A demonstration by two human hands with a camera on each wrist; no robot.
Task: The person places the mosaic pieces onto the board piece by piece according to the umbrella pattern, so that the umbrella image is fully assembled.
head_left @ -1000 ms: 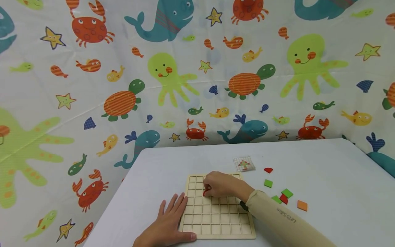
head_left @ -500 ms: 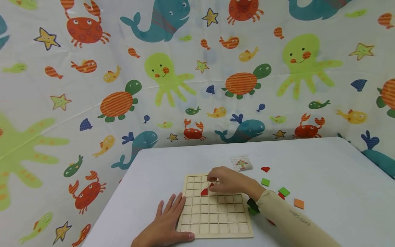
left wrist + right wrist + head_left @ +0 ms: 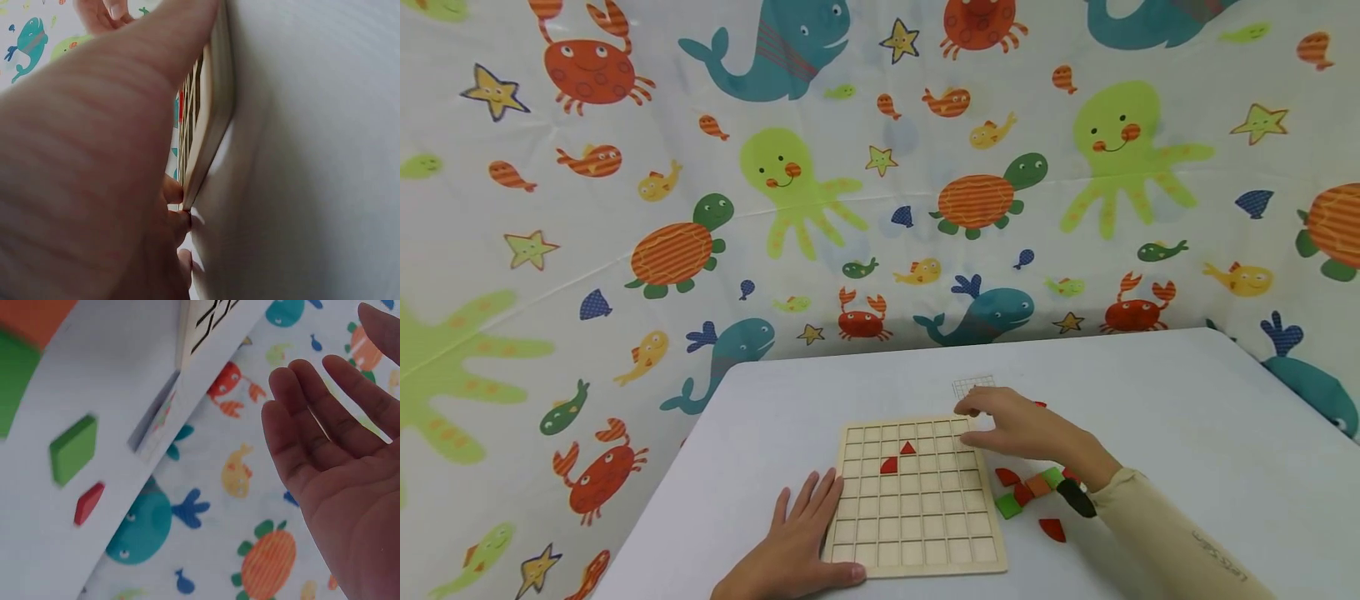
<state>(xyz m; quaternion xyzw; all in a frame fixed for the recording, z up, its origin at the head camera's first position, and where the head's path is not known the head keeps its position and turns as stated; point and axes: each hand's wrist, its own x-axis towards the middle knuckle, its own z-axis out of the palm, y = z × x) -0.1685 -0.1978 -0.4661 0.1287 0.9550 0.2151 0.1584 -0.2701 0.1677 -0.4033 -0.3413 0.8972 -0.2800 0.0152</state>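
A wooden grid board (image 3: 917, 529) lies on the white table. Two pieces sit in its upper cells: a red quarter-circle (image 3: 890, 466) and a red triangle (image 3: 908, 448) up and right of it. My left hand (image 3: 797, 537) rests at the board's left side, fingers straight along the edge and thumb on the near edge. Over the board's upper right edge hovers my right hand (image 3: 1018, 425), holding nothing; in the right wrist view its fingers (image 3: 325, 419) are loosely extended. It partly covers a small pattern card (image 3: 973, 384) behind the board.
Right of the board lie loose pieces, among them a green square (image 3: 1008, 505), an orange square (image 3: 1038, 486) and a red quarter-circle (image 3: 1052, 529). My right wrist, with a dark object, hides some. A sea-animal curtain (image 3: 820, 292) hangs behind the table.
My right hand lets go of the red triangle on the board and moves right, off the grid, uncovering both red pieces. My left hand stays put on the board; the head view shifts slightly.
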